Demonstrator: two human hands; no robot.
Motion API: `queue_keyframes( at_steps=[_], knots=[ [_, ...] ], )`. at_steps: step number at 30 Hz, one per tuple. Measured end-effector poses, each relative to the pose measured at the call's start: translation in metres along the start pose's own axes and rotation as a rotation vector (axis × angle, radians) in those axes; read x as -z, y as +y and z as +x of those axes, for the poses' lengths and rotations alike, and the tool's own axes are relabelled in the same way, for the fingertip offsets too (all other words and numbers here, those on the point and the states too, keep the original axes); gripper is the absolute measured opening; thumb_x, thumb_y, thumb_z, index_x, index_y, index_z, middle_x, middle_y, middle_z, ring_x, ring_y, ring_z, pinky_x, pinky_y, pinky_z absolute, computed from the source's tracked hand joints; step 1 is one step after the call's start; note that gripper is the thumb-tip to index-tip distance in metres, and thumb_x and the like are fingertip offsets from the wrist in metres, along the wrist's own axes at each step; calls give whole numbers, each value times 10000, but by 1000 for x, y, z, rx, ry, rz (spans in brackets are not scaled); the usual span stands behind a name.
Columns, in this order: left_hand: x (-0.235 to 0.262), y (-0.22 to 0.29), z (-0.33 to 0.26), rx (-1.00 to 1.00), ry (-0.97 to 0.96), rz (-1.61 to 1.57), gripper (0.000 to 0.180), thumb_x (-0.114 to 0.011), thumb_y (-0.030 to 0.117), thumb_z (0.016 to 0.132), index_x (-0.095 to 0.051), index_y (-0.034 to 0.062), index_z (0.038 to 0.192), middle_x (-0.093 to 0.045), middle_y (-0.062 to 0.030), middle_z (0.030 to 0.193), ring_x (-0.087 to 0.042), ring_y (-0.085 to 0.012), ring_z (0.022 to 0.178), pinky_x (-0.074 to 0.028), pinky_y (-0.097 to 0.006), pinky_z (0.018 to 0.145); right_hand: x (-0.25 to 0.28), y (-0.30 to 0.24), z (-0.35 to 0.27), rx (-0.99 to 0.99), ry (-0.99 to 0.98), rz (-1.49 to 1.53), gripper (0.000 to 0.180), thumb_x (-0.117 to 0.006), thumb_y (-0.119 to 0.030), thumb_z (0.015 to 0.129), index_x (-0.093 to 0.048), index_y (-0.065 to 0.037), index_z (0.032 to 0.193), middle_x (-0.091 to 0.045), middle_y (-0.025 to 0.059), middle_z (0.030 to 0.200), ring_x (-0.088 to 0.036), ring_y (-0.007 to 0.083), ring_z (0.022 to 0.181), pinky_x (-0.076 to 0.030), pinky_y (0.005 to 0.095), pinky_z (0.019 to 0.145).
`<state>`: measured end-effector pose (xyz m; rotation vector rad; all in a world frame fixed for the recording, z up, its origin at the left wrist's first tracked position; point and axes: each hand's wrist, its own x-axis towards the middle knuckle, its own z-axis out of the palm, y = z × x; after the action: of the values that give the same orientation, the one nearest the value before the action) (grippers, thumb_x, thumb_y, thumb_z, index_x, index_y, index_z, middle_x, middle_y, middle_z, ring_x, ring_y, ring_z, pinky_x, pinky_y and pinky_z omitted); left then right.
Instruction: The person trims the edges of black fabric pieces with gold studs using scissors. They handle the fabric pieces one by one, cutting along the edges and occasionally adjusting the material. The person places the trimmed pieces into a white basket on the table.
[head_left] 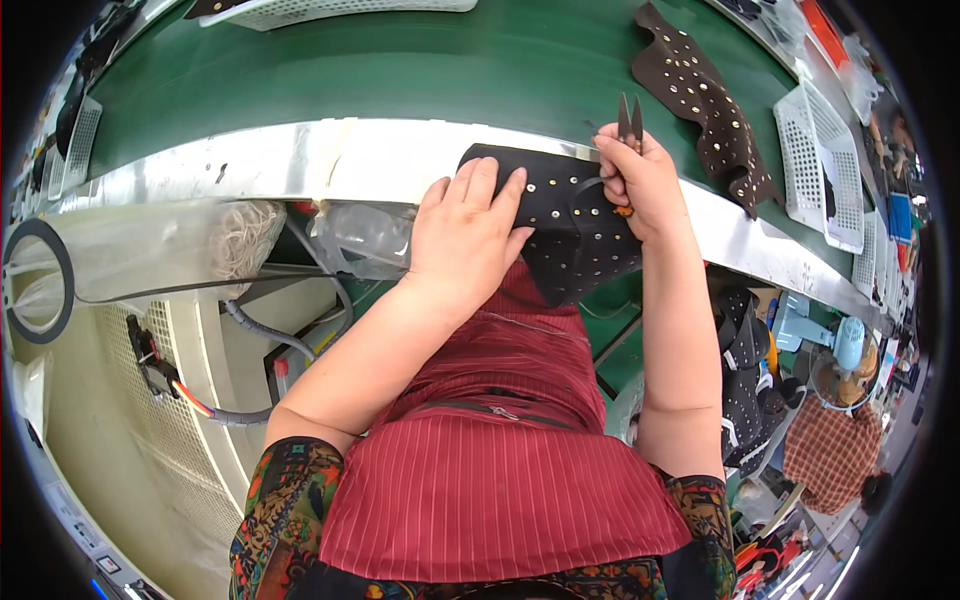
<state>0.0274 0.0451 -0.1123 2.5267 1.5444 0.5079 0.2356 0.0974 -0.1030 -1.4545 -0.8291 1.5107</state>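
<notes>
A black piece of material with rows of metal studs or eyelets [560, 215] lies over the near metal edge and hangs down toward my lap. On its left end my left hand [465, 230] rests with the fingers spread flat. My right hand [640, 180] is closed around a pair of scissors [629, 118], the dark blades pointing away from me and a bit of orange showing below the fist. A narrow dark strip [588, 184] runs from the black piece to the fingers of my right hand; whether they pinch it is hidden.
Beyond the metal edge [270, 165] runs a green belt surface [420, 75]. A brown studded piece [700, 95] lies on it at the far right, beside a white perforated basket [815, 165]. Plastic bags [365, 238] hang at left. Another person in a checked shirt [833, 455] sits at right.
</notes>
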Motion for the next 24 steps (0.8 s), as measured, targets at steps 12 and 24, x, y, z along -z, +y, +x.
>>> queue_keyframes(
  at_steps=[12, 24],
  knots=[
    [-11, -7, -3, -3, 51, 184, 379, -551, 142, 791, -580, 62, 1160, -558, -49, 1195, -546, -191, 1092, -407, -349, 844, -62, -12, 3, 190, -223, -646, 203, -604, -179, 835, -624, 18, 875, -608, 42, 746, -547, 116, 717, -447, 261, 675],
    [-9, -25, -6, 20, 169, -129, 410, -688, 140, 736, -576, 9, 1108, -561, -90, 1081, -555, -242, 1017, -435, -367, 840, -76, -4, 20, 137, -214, -871, 213, -602, -179, 829, -631, 29, 865, -617, 43, 735, -541, 94, 697, -452, 260, 657]
  ],
)
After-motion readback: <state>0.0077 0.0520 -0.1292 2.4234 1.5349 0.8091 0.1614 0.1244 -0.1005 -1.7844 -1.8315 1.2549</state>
